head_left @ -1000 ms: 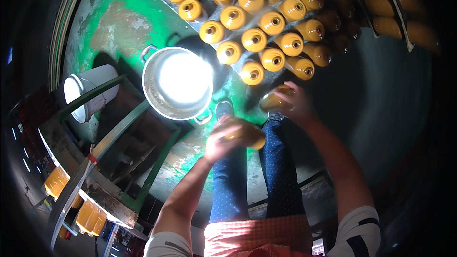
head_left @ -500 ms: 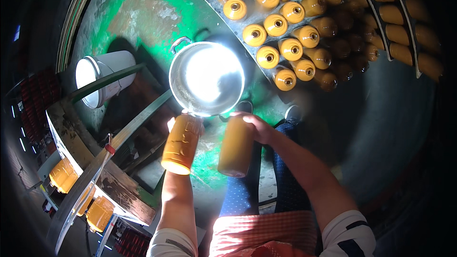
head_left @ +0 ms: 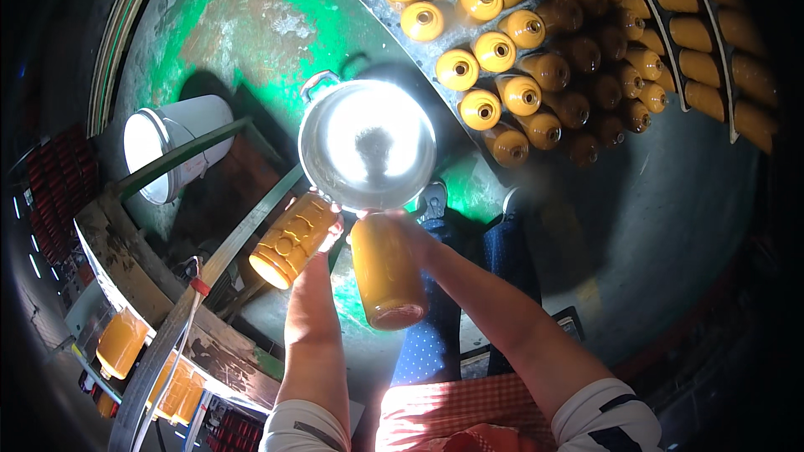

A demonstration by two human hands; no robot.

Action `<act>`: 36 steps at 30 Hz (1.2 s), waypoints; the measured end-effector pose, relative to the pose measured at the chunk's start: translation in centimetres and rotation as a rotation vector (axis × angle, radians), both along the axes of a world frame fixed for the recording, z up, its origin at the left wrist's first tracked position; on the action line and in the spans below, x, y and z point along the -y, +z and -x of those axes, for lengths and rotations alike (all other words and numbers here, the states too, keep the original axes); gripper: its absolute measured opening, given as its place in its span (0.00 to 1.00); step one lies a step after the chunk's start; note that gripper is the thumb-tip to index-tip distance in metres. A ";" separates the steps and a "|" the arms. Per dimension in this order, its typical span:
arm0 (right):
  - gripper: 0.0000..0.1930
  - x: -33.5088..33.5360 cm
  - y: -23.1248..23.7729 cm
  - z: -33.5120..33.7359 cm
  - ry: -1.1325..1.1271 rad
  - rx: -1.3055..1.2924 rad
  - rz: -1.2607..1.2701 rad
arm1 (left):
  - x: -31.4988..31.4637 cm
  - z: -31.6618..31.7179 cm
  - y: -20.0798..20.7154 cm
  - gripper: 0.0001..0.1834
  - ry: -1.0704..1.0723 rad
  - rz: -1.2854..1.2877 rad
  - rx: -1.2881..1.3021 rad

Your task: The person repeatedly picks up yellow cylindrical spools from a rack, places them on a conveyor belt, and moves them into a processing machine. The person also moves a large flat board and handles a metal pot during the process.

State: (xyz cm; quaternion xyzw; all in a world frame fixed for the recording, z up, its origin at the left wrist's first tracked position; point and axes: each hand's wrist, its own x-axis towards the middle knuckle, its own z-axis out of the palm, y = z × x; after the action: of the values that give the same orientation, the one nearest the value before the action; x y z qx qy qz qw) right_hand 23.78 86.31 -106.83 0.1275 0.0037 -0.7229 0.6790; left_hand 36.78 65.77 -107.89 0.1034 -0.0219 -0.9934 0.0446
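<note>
My left hand is closed around a yellow-orange bottle with raised marks on its side. That bottle lies tilted, its base toward the lower left and its upper end near the pot's rim. In my right hand, partly hidden behind it, is a second yellow bottle, its base toward me. Both bottle necks are out of sight. Just beyond the bottles stands a round metal pot with side handles; strong glare and a dark shadow cover its inside.
Rows of yellow bottles stand at the upper right, with more behind metal rails. A white bucket lies at left near a wooden frame. Below it hang yellow bottles. The floor has worn green paint.
The left bottle has swung left and tilted further over. My right hand has brought its bottle leftward, closer to my left hand. The view has shifted slightly.
</note>
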 end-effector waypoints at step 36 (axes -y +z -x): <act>0.22 -27.2 10.1 -12.9 -0.645 -0.622 -0.266 | -8.6 -6.6 22.3 0.33 -0.081 1.620 0.180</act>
State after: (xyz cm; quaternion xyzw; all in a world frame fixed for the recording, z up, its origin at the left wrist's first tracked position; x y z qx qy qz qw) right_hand 36.63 113.50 -96.76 -0.0147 0.2598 -0.8943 0.3640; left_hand 43.38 74.40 -85.62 0.1178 -0.7406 -0.6580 0.0677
